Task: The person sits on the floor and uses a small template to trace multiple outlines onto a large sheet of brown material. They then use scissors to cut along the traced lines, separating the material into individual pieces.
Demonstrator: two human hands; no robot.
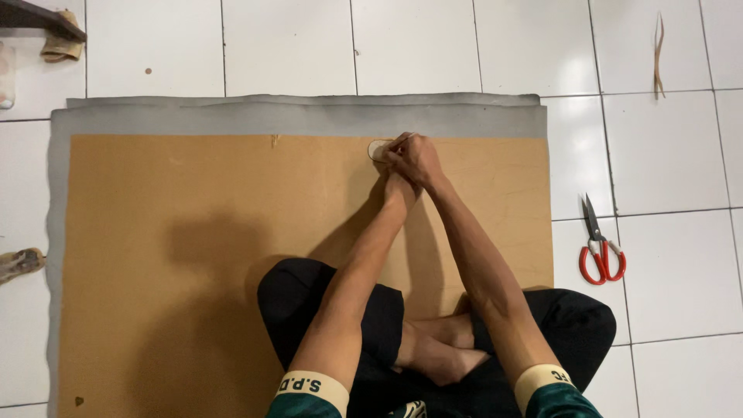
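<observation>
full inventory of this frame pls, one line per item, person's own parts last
brown board: 1, tan, flat on the grey mat, fills most of the view
grey mat: 1, grey, under the board, on the tiled floor
small round piece: 1, pale, at the board's far edge, under the hands; what it is cannot be told
scissors: 1, red handles, on the tiles right of the board
thin strip: 1, tan, on the tiles at top right
tiled floor: white, all around
left hand: 1, tucked beneath the right one, by the round piece
right hand: 1, on top, fingers at the round piece
crossed legs: black trousers, bare feet, on the board's near edge
</observation>
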